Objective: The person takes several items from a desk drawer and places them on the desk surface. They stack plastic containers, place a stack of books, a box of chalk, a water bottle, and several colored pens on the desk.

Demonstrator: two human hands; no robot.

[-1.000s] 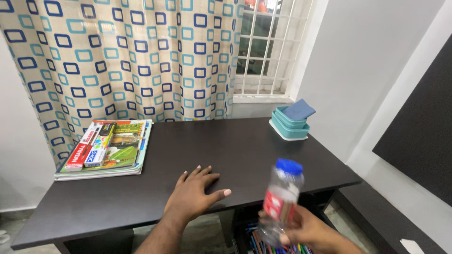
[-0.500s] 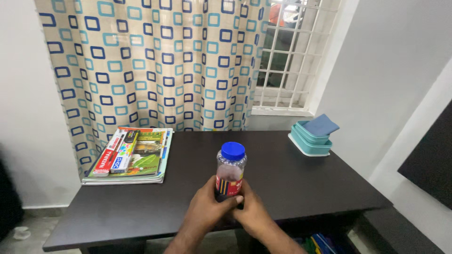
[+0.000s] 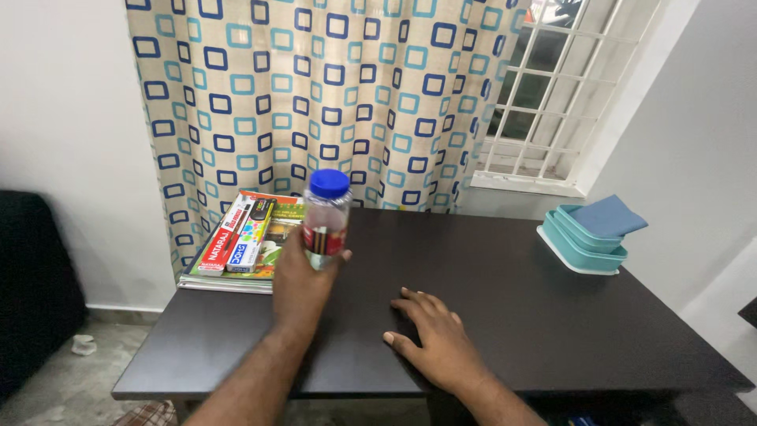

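On the dark desk (image 3: 552,315), as seen from the head view, a clear plastic jar (image 3: 325,217) with a blue screw cap is held upright and raised above the tabletop, towards the left rear of the desk. It is gripped around its lower body by the left hand (image 3: 300,280), the fingers wrapped closed about it from behind, so that the cap and upper wall are left clear. Thin dark sticks, possibly pencils, are seen inside; the contents cannot be told with certainty. The right hand (image 3: 434,343) is laid flat on the desk, palm down, fingers spread and holding nothing, apparently as a brace near the front edge. Just behind the jar, a stack of books (image 3: 236,264) topped by slim boxes is noted at the curtain (image 3: 315,95). Well apart, at the right rear, nested teal containers (image 3: 583,244) carrying a blue cloth are recorded below the barred window (image 3: 552,87).
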